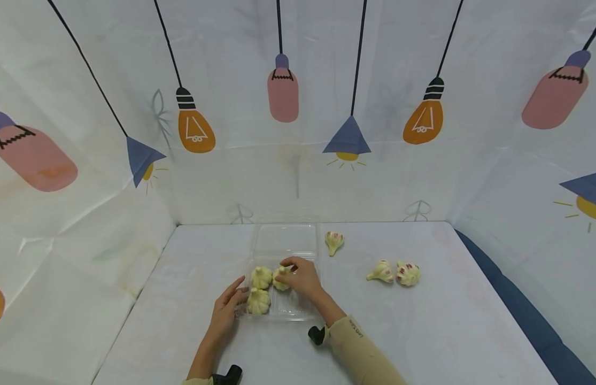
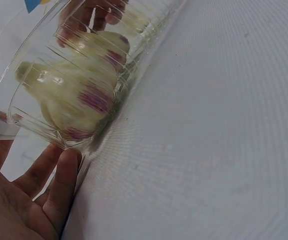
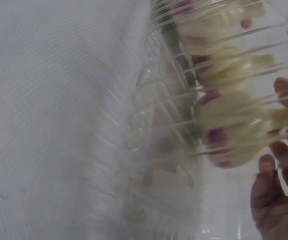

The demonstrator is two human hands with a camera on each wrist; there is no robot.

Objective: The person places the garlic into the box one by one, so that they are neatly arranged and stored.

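A clear plastic box (image 1: 294, 309) with its lid (image 1: 285, 238) folded back lies on the white table. Inside it, on the left, stand two garlic bulbs (image 1: 258, 301), one behind the other. My right hand (image 1: 302, 277) reaches into the box and pinches a third garlic bulb (image 1: 280, 280) near its stem, beside the rear left one. In the right wrist view this bulb (image 3: 236, 130) shows purple patches through the ribbed wall. My left hand (image 1: 224, 310) rests against the box's left side; its fingertips (image 2: 68, 162) touch the lower edge in the left wrist view.
Right of the lid lies a loose garlic bulb (image 1: 334, 241). Farther right are two more, a bulb on its side (image 1: 381, 271) and a purple-streaked one (image 1: 408, 273). White sheets printed with hanging lamps (image 1: 347, 136) surround the table (image 1: 447, 331). Dark blue fabric (image 1: 509, 299) shows beyond its right edge.
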